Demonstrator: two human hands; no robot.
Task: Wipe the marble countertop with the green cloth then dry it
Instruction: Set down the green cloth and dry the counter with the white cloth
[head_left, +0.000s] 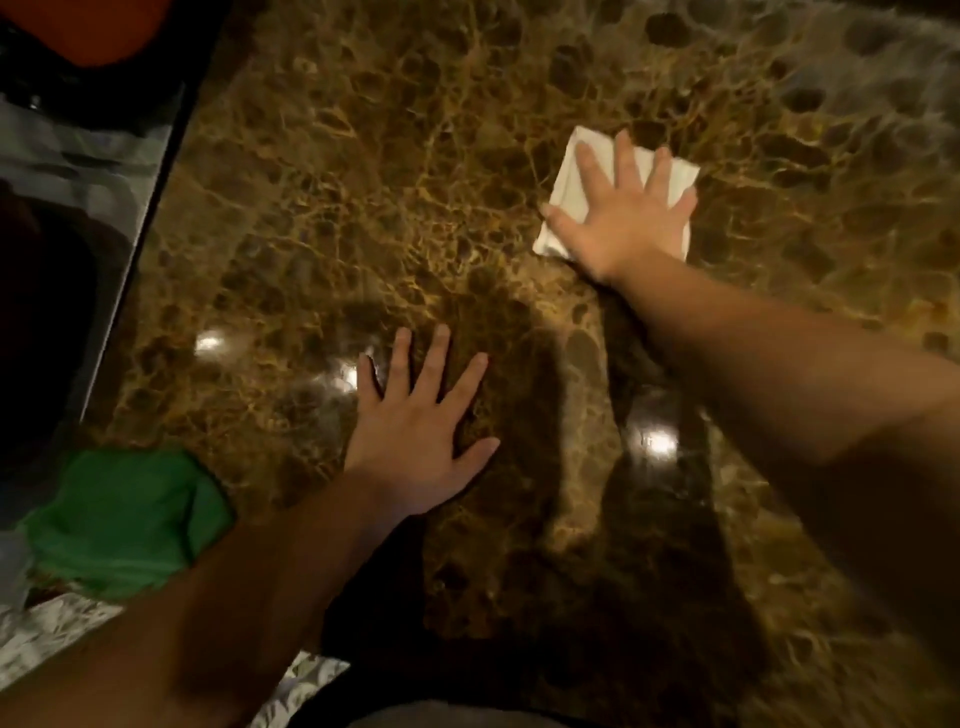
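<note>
My right hand (626, 218) lies flat, grip wide, on one white cloth (569, 176); left hand (415, 441) splayed on bare tabletop (363, 182); one green cloth (124, 519) lower left.

No text, label, brand, number or sign can be read anywhere.

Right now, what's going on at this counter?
A person is leaning over a brown marble countertop. Their right hand is spread flat on a folded white cloth, pressing it to the stone, apparently drying it. The left hand rests open on the bare marble, seemingly as a brace. The green cloth lies bunched at the near left edge, with neither hand on it, so the wet wiping looks done.
</note>
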